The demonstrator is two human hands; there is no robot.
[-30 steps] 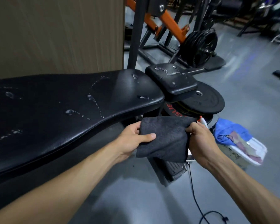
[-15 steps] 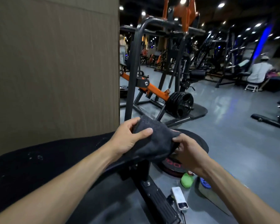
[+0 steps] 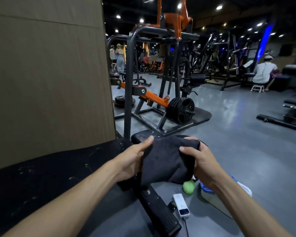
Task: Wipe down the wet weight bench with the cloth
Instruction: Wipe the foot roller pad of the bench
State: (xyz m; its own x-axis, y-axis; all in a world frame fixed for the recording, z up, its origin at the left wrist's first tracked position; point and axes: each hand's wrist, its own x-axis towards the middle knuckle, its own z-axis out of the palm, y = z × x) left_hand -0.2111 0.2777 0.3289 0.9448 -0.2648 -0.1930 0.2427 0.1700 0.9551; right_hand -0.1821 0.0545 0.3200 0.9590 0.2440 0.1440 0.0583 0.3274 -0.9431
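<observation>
Cloth (image 3: 167,161) held off the wet surface (image 3: 58,175).
Left hand (image 3: 133,161) and right hand (image 3: 200,161) fingers pinch it bunched (wad may smear droplets, or drop).

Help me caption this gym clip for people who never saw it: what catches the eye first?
Front and centre, the left hand and right hand grip a folded dark grey cloth between them. Lower left lies the black padded weight bench, speckled with water droplets. Behind stands an orange-and-black plate-loaded machine on the grey floor.
</observation>
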